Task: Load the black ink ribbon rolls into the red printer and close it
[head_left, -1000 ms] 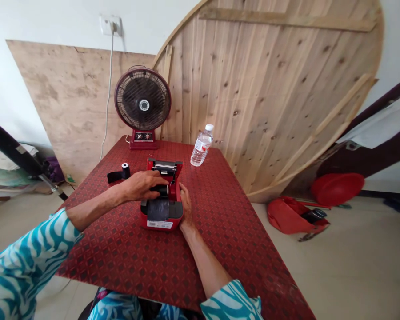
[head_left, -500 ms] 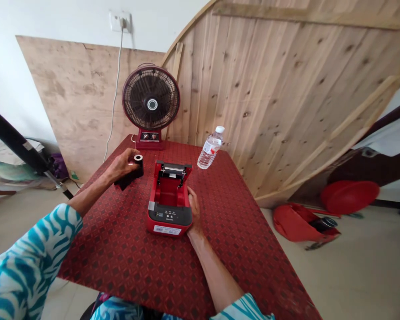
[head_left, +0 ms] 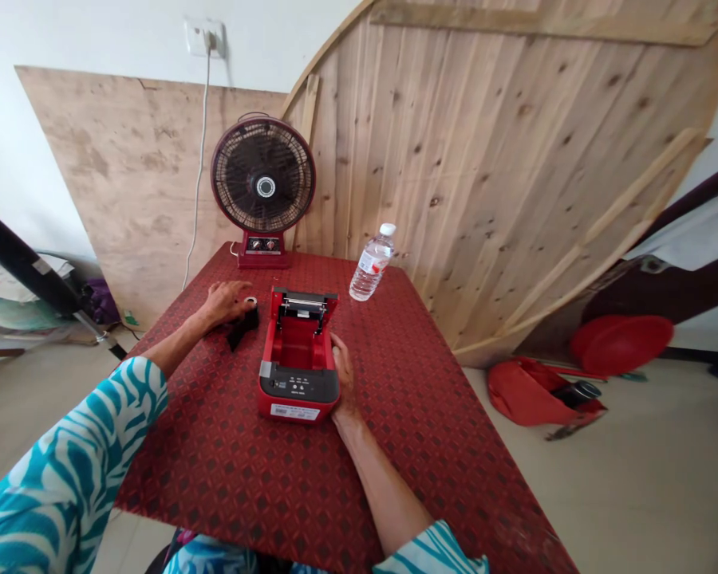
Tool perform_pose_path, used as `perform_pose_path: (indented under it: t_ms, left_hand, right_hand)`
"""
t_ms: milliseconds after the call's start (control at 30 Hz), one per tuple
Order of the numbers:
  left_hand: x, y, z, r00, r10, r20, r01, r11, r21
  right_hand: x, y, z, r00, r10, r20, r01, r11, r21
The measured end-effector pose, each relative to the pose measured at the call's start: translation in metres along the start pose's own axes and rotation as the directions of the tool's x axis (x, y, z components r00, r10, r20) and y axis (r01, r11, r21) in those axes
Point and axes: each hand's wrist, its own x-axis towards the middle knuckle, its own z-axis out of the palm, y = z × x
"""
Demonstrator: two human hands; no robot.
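A red and black label printer [head_left: 299,385] stands on the table with its lid raised, and its red inner bay shows. My right hand [head_left: 344,376] is wrapped against the printer's right side, its fingertips partly hidden. Left of the printer, a black roll with a pale core [head_left: 248,320] rests on the table, a loose black strip hanging from it. My left hand [head_left: 226,303] is at the roll's upper left, fingers stretched out and apart, the fingertips close to its core. Whether they still touch the roll is hard to make out.
A dark red fan [head_left: 266,187] stands at the table's far left corner, its white cord [head_left: 197,175] running up to a wall socket. A water bottle [head_left: 372,263] stands behind the printer to the right. A wooden panel [head_left: 484,159] leans at the back. Red patterned cloth [head_left: 431,446] covers the table.
My left hand has lowered the black roll onto the table, and its fingers have loosened and spread. My right hand stays against the printer. The whole view has shifted slightly.
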Motion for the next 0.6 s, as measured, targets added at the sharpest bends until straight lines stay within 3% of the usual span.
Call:
perform_pose_path:
  t_ms: [133,267,400,600]
  left_hand:
    - [0.001,-0.031,-0.023,0.995,-0.095,-0.03,0.088,0.981,-0.172]
    - [-0.011,-0.049,-0.034,0.984,-0.128,0.123,0.161,0.936,-0.313]
    - [-0.018,-0.046,-0.026,0.972,-0.106,0.21,0.187,0.888,-0.419]
    - [-0.023,-0.032,-0.009,0.981,-0.131,0.14,0.184,0.851,-0.493]
  right_hand:
    - [0.0,-0.001,-0.001,1.0,-0.004,0.003,0.004,1.0,-0.003]
    - [0.0,-0.001,0.0,1.0,0.013,-0.003,-0.013,1.0,0.006]
    - [0.0,-0.001,0.001,1.0,-0.011,-0.011,0.011,1.0,-0.009]
    - [0.0,-0.004,-0.001,1.0,-0.009,-0.004,0.009,1.0,-0.015]
